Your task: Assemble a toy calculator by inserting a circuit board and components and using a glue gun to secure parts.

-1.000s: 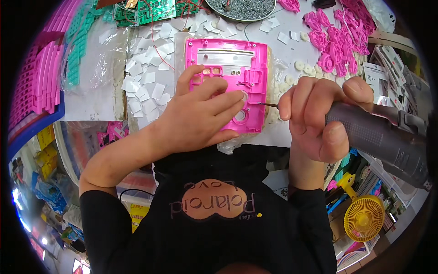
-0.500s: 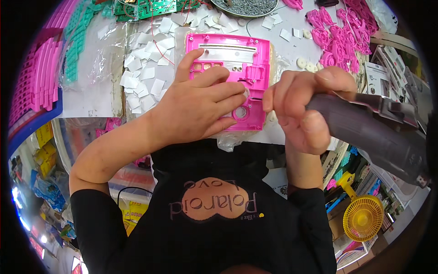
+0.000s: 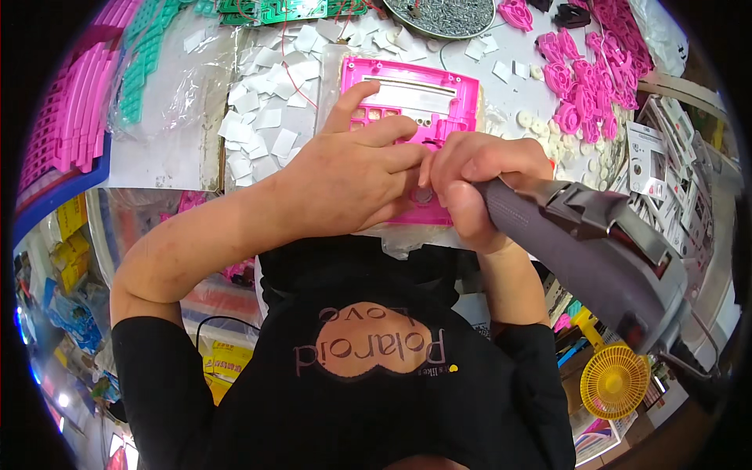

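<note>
A pink plastic casing (image 3: 468,98) lies on the table in front of me, its inner side up, with a silvery strip and small square openings. My left hand (image 3: 356,168) rests across its left part, fingers spread and stretched out. The fingertips around the casing's middle are partly hidden. My right hand (image 3: 489,168) is closed round the front end of a dark grey power screwdriver (image 3: 556,239) with a metal lever. Its fingers meet the left fingertips over the casing. The screwdriver's tip is hidden behind the right hand.
A dish of small screws (image 3: 446,16) stands at the back. White square pieces (image 3: 270,117) are scattered left of the casing. Pink parts (image 3: 580,86) and white round pieces (image 3: 533,123) lie to the right. Green circuit boards (image 3: 274,8) sit at the back left.
My right hand has moved left with the screwdriver, from beside the casing to over it, against the left fingertips. The left hand stays on the casing. The whole view has shifted slightly.
</note>
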Demonstrator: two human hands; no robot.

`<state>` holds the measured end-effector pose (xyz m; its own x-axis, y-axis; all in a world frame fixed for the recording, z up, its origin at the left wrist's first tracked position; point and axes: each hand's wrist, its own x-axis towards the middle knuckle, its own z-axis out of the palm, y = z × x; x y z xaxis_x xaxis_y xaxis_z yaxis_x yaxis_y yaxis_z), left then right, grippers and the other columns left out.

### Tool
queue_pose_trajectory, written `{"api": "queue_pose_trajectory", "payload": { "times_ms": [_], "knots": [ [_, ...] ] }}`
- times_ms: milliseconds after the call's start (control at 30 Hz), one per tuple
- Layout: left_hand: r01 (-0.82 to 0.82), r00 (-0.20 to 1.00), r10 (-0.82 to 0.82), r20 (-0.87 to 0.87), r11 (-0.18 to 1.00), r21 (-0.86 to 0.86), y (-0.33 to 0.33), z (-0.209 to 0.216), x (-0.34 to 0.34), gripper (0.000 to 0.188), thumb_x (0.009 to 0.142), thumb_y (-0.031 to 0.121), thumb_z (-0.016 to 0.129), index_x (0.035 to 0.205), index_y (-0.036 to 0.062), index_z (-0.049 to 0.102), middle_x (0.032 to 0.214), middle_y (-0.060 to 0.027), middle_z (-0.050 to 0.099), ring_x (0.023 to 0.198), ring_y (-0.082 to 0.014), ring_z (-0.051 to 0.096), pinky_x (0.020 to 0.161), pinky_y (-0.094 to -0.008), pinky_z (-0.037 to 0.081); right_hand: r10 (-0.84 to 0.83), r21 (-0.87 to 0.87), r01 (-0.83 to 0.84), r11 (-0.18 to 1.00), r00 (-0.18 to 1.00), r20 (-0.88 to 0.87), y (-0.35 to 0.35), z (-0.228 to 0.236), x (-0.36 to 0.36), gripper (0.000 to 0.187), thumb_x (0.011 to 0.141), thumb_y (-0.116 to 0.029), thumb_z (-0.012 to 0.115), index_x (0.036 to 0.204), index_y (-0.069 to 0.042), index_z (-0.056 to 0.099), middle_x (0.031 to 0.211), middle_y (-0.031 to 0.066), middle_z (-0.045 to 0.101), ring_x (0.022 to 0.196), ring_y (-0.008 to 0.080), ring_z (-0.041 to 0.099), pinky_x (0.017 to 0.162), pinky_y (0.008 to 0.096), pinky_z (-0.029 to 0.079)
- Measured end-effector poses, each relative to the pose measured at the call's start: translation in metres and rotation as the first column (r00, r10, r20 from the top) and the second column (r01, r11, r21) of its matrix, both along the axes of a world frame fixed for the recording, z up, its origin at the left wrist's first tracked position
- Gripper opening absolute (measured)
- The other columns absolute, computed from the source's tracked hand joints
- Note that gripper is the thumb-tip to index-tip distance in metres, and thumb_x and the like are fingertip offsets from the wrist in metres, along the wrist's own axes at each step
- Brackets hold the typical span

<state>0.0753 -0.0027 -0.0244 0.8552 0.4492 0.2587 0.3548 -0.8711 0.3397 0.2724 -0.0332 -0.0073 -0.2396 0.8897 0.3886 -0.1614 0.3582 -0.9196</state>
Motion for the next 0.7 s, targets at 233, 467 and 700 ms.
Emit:
{"api": "queue_pose_trajectory", "payload": {
  "times_ms": [233, 467, 700],
  "knots": [
    [0.002, 1.000, -0.001, 0.024, 0.999, -0.046, -0.003, -0.005, 0.000, 0.037, 0.080, 0.037, 0.074, 0.110, 0.0159, 0.070, 0.120, 0.0016, 0.062, 0.123, -0.0211, 0.053, 0.116, -0.0623, 0.023, -0.185, -0.022, 0.184, 0.983, 0.982, -0.030, 0.004, -0.001, 0.019, 0.030, 0.098, -0.014, 0.061, 0.118, -0.001, 0.044, 0.073, 0.0072, 0.053, 0.065, 0.0173, 0.052, 0.069, 0.0397, 0.050],
    [-0.500, 0.830, 0.503, 0.240, 0.862, -0.078, 0.003, 0.012, -0.088, 0.025, 0.079, 0.011, 0.076, 0.104, 0.0120, 0.071, 0.108, -0.0073, 0.068, 0.105, -0.0303, 0.061, 0.097, -0.0415, 0.042, -0.496, 0.029, 0.495, 0.868, 0.868, 0.031, 0.040, 0.084, 0.108, 0.042, 0.104, -0.015, 0.047, 0.141, 0.003, 0.040, 0.082, 0.0055, 0.050, 0.077, 0.0170, 0.050, 0.092, 0.0457, 0.048],
    [-0.578, 0.815, 0.579, 0.016, 0.811, 0.087, 0.033, 0.024, -0.125, 0.009, 0.082, 0.014, 0.075, 0.089, 0.0089, 0.071, 0.092, -0.0034, 0.070, 0.095, -0.0246, 0.064, 0.089, -0.0389, 0.040, -0.584, 0.154, 0.563, 0.812, 0.785, 0.208, 0.073, 0.069, 0.138, 0.047, 0.099, -0.001, 0.058, 0.142, 0.006, 0.040, 0.117, 0.0187, 0.063, 0.106, 0.0282, 0.062, 0.100, 0.0427, 0.050]
  ]
}}
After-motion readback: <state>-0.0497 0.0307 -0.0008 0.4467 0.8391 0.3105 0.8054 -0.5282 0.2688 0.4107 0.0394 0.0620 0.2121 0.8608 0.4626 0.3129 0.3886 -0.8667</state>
